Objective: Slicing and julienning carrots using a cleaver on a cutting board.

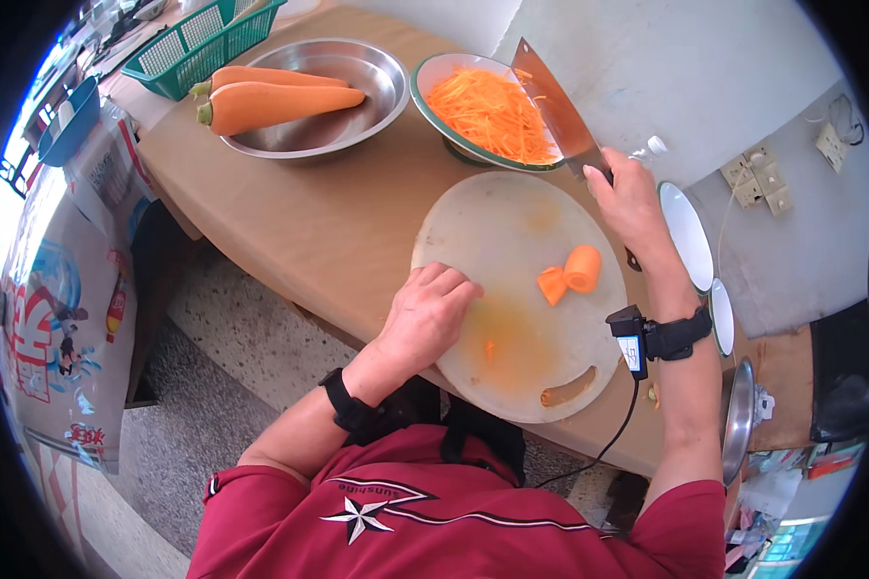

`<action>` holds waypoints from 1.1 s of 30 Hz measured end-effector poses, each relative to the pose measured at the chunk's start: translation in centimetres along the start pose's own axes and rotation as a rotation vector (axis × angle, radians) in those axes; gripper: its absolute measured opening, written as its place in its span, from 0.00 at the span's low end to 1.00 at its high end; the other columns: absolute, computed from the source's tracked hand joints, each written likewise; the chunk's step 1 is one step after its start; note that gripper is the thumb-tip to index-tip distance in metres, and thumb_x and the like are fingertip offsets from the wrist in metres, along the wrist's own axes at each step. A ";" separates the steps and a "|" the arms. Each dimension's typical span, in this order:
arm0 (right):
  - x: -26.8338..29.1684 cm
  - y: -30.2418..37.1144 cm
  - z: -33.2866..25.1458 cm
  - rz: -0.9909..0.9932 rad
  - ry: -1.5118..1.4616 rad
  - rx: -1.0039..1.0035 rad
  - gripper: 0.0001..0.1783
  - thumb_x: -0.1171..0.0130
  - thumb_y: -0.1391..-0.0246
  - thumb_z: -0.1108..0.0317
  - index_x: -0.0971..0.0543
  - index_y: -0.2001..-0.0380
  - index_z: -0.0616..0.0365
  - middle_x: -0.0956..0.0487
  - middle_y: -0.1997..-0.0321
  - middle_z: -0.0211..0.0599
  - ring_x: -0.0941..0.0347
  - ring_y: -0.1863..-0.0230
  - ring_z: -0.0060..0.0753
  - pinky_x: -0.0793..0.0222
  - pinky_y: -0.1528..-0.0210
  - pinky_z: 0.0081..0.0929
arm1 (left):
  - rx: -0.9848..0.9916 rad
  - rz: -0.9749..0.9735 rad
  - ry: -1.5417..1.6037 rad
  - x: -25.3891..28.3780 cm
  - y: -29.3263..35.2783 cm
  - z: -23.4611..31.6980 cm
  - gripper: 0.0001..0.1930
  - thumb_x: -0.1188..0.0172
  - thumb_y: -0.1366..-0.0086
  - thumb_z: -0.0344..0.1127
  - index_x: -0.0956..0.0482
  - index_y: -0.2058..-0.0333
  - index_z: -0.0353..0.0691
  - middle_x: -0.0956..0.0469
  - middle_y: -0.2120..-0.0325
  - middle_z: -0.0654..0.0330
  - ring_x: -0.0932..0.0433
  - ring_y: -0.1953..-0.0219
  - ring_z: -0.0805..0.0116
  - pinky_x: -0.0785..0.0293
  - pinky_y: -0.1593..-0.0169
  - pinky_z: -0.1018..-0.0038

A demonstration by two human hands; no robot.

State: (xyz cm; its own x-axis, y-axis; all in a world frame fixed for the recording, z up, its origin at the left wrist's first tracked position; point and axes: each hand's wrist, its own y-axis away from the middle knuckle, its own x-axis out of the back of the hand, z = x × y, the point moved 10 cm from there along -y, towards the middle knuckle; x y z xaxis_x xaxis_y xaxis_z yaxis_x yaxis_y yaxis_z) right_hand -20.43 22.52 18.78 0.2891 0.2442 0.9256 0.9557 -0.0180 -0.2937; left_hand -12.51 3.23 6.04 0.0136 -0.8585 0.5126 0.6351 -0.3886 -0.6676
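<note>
My right hand (630, 198) grips the handle of a cleaver (562, 116), its broad blade tilted against the right rim of a white enamel bowl (434, 116) with a green edge. Shredded carrot (488, 111) fills that bowl. Curled at the left edge of the round cutting board (492, 217) is my left hand (430, 314), fingers closed; whether anything is in them is hidden. On the board lie a carrot stub (582, 268) and a smaller carrot piece (551, 286), with an orange stain and a tiny scrap lower down.
Two whole carrots (280, 104) rest across a steel bowl (357, 68) at the back left. Beyond it stands a green plastic basket (203, 48). White plates (686, 236) and a steel pan (739, 420) line the right side near the wall. A cable hangs from my right wrist.
</note>
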 end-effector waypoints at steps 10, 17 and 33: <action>0.6 1.4 1.2 0.045 -0.077 0.006 0.13 0.45 0.44 0.67 0.28 0.68 0.70 0.27 0.78 0.58 0.31 0.74 0.59 0.36 0.69 0.43 | -0.199 -0.368 -0.153 -2.4 0.3 2.4 0.18 0.38 0.49 0.30 0.21 0.57 0.39 0.24 0.60 0.61 0.25 0.55 0.63 0.31 0.49 0.64; 0.0 2.0 3.9 -0.075 -0.386 -0.201 0.14 0.44 0.42 0.65 0.26 0.64 0.69 0.25 0.81 0.39 0.30 0.80 0.27 0.34 0.76 0.31 | -0.283 -0.421 -0.253 1.4 -7.4 2.3 0.33 0.37 0.40 0.41 0.37 0.38 0.36 0.36 0.39 0.49 0.36 0.37 0.54 0.39 0.38 0.57; -2.4 3.1 4.4 -0.147 -1.135 -0.380 0.09 0.47 0.38 0.68 0.25 0.67 0.64 0.25 0.77 0.30 0.32 0.81 0.14 0.34 0.81 0.17 | -0.104 -0.522 -0.160 -5.9 -19.5 -1.9 0.53 0.65 0.40 0.78 0.57 0.30 0.39 0.59 0.29 0.54 0.63 0.27 0.61 0.63 0.29 0.47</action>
State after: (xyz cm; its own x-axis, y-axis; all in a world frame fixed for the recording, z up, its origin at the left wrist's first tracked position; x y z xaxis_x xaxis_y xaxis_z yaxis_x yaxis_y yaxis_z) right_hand -18.40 26.10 14.56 0.1456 0.9778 0.1508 0.9858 -0.1563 0.0620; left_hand -26.41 15.26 15.04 -0.1605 -0.4852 0.8596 0.5095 -0.7866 -0.3489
